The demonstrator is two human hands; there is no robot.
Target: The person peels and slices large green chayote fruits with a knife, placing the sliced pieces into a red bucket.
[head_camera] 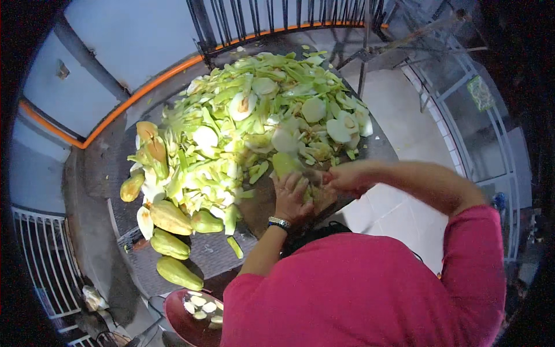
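Observation:
My left hand (292,197), with a metal watch or bracelet at the wrist, presses on a pale green fruit piece (284,164), probably chayote, at the pile's near edge. My right hand (351,175) is closed around a red-handled knife (327,177) beside it. Blur hides much of the blade. Under both hands lies a dark brown board (260,210). A large heap of green peelings and white cut pieces (234,112) spreads beyond my hands. Several whole yellow-green fruits (179,272) lie to the left, and one fruit (156,147) shows orange-brown flesh.
A dark red basin (182,321) with white slices (199,306) stands at lower left. The heap lies on a dark textured surface (147,271). Black metal bars (269,17) stand at the back, a thin metal frame (364,60) at back right, and a white grille (47,260) at left.

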